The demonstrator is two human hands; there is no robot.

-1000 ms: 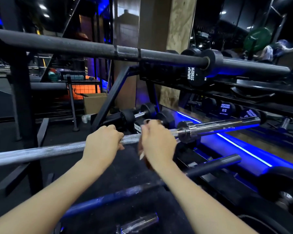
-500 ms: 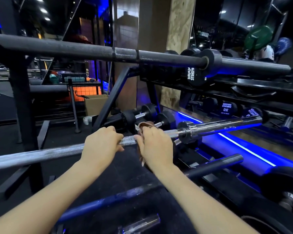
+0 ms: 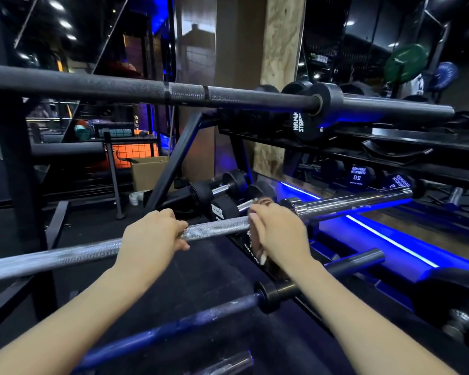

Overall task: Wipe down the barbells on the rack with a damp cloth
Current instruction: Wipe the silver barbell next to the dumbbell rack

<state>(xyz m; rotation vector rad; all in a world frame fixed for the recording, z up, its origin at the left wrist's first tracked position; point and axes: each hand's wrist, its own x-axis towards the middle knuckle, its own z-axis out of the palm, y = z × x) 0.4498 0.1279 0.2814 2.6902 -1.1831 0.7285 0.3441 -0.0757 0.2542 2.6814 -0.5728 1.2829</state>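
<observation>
A silver knurled barbell (image 3: 217,228) lies across the rack at mid-height, its chrome sleeve (image 3: 355,203) pointing right. My left hand (image 3: 152,239) grips its shaft from above. My right hand (image 3: 279,234) wraps a brownish cloth (image 3: 264,203) around the shaft just left of the collar; most of the cloth is hidden under the hand. A black barbell (image 3: 146,90) rests on the level above. A dark blue-tinted barbell (image 3: 173,328) sits on the level below, passing under my forearms.
Black rack uprights (image 3: 14,171) and a diagonal brace (image 3: 173,163) frame the left and centre. Dumbbells (image 3: 217,190) sit behind the silver bar, more on shelves at right. A cardboard box (image 3: 146,171) stands on the floor. A weight plate (image 3: 452,301) sits at lower right.
My right hand with the cloth has slid right along the silver shaft toward the collar, widening the gap from my left hand, which has kept its grip.
</observation>
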